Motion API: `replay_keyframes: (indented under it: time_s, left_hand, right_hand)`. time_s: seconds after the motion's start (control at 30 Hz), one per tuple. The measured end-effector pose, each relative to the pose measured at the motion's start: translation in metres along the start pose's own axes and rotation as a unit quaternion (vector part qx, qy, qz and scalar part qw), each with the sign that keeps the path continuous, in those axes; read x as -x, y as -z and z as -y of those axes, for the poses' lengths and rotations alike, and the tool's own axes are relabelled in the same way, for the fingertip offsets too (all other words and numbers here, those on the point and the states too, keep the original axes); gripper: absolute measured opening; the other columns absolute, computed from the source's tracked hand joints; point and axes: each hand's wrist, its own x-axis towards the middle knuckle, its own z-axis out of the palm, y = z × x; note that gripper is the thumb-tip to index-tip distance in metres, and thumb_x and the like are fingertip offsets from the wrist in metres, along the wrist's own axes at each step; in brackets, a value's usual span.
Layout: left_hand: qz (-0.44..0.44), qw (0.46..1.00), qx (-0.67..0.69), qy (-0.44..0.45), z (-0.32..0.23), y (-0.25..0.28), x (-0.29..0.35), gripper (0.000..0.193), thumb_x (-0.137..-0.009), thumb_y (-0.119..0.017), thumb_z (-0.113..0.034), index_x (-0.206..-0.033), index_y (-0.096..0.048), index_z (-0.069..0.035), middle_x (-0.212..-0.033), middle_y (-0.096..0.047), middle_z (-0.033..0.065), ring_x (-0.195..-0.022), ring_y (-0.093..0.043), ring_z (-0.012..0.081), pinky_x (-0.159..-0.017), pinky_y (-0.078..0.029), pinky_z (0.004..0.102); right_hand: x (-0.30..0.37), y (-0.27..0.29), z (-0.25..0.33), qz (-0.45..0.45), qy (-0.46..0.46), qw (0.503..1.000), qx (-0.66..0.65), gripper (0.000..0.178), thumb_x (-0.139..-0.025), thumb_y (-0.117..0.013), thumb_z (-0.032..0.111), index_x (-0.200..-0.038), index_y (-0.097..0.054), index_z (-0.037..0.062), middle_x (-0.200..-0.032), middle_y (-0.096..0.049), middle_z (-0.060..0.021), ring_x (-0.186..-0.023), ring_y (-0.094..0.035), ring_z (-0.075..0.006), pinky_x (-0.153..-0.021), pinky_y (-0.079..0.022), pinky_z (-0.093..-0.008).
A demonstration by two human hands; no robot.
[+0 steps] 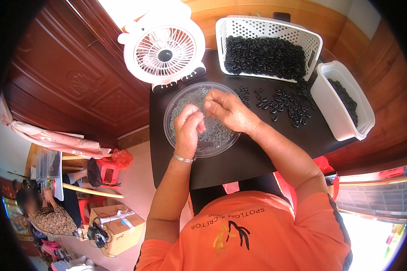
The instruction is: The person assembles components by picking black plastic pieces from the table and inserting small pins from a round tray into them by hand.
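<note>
Both hands meet above a clear round tub (168, 135) that holds many small, thin grey pieces (218, 137). My left hand (187, 126) has its fingers curled in a pinch, a bracelet on its wrist. Close beside it, my right hand (228, 109) is closed, thumb against the fingers. Whatever the fingertips hold is too small or hidden to make out. Just right of the tub, small black oval pieces (282, 103) lie scattered on the dark table (172, 171).
A white perforated basket (314, 47) full of black pieces stands at the back. On the right is a white bin (332, 106) with more of them. A white fan (165, 54) stands back left. Another person (54, 212) sits at far left, near a cardboard box (126, 230).
</note>
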Motion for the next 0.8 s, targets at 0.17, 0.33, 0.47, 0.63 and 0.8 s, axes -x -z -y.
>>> replay_keyframes:
  time_s: [0.17,0.33,0.47,0.63,0.8]
  left_hand:
    - [0.0,1.0,-0.005,0.008,0.001,0.0,0.0,0.013,-0.082,-0.052,-0.015,-0.079,-0.053,-0.003,-0.059,-0.05,0.0009,-0.051,-0.044,0.0067,-0.048,-0.034,0.0197]
    - [0.003,1.0,-0.016,-0.003,0.002,-0.001,0.0,0.013,-0.083,-0.052,-0.015,-0.08,-0.052,-0.003,-0.059,-0.05,0.0008,-0.051,-0.044,0.0066,-0.047,-0.035,0.02]
    - [-0.003,1.0,-0.024,-0.018,0.006,-0.005,0.002,0.014,-0.084,-0.051,-0.016,-0.08,-0.052,-0.003,-0.059,-0.049,0.0007,-0.05,-0.045,0.0067,-0.047,-0.035,0.0201]
    - [-0.03,1.0,-0.003,-0.002,0.007,-0.01,0.004,0.015,-0.085,-0.051,-0.017,-0.079,-0.052,-0.003,-0.059,-0.049,0.0008,-0.05,-0.045,0.007,-0.046,-0.035,0.0202]
    - [-0.031,0.999,0.009,0.013,0.011,-0.007,0.004,0.015,-0.086,-0.05,-0.016,-0.079,-0.052,-0.004,-0.058,-0.049,0.0009,-0.049,-0.045,0.0072,-0.045,-0.035,0.0201]
  right_hand:
    - [0.0,-0.001,-0.002,0.0,0.017,0.999,0.038,0.019,-0.088,-0.053,0.02,-0.084,-0.053,0.0008,-0.071,-0.058,-0.015,-0.069,-0.058,-0.0297,-0.064,-0.045,-0.0376]
    - [0.001,-0.001,-0.002,-0.005,0.03,0.996,0.079,0.018,-0.089,-0.052,0.018,-0.083,-0.052,0.0011,-0.068,-0.054,-0.008,-0.065,-0.053,-0.0168,-0.062,-0.045,-0.0308]
    - [0.002,-0.005,-0.002,-0.04,0.07,0.987,0.142,0.015,-0.086,-0.054,0.016,-0.083,-0.052,0.0014,-0.071,-0.055,-0.0148,-0.066,-0.056,-0.0296,-0.061,-0.044,-0.0362]
    - [0.002,-0.009,0.001,-0.048,0.05,0.984,0.167,0.013,-0.085,-0.054,0.014,-0.082,-0.052,0.0017,-0.073,-0.056,-0.0181,-0.07,-0.055,-0.0358,-0.062,-0.044,-0.0395]
    - [0.003,-0.012,0.0,-0.045,0.058,0.986,0.147,0.013,-0.085,-0.052,0.014,-0.081,-0.052,0.0016,-0.074,-0.057,-0.0183,-0.072,-0.055,-0.0379,-0.063,-0.044,-0.0419]
